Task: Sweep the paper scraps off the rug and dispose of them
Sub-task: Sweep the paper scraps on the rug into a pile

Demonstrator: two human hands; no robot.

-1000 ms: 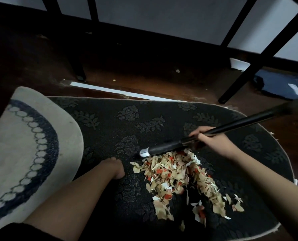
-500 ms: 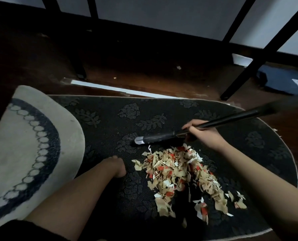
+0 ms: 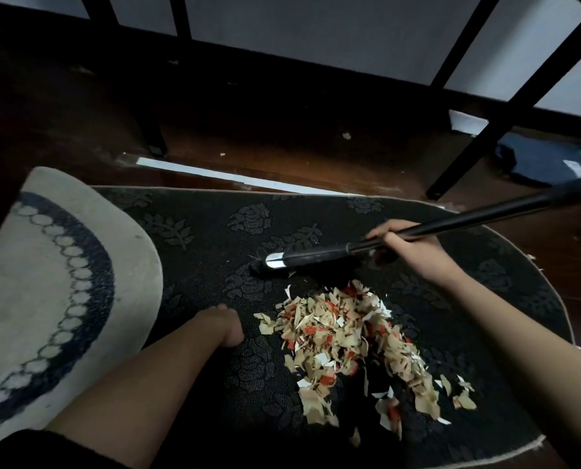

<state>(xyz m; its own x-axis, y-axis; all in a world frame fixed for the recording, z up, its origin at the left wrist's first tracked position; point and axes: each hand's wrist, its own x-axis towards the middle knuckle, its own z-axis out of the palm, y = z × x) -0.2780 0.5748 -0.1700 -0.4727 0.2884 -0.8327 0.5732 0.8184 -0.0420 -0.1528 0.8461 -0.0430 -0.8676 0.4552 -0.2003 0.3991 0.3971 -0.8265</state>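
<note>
A heap of tan, white and red paper scraps lies on the black rug with a raised flower pattern. My right hand is shut on a black broom; its low head with a silver band lies on the rug just beyond the heap, its long handle running up to the right. My left hand rests fist-down on the rug, left of the scraps, fingers curled and holding nothing.
A beige mat with a dark ring pattern overlaps the rug's left side. Beyond the rug is dark wooden floor with a white strip, black furniture legs and a blue cloth bundle at the right.
The broom head has moved away from the heap, farther from me and to the left. My left hand has stayed put.
</note>
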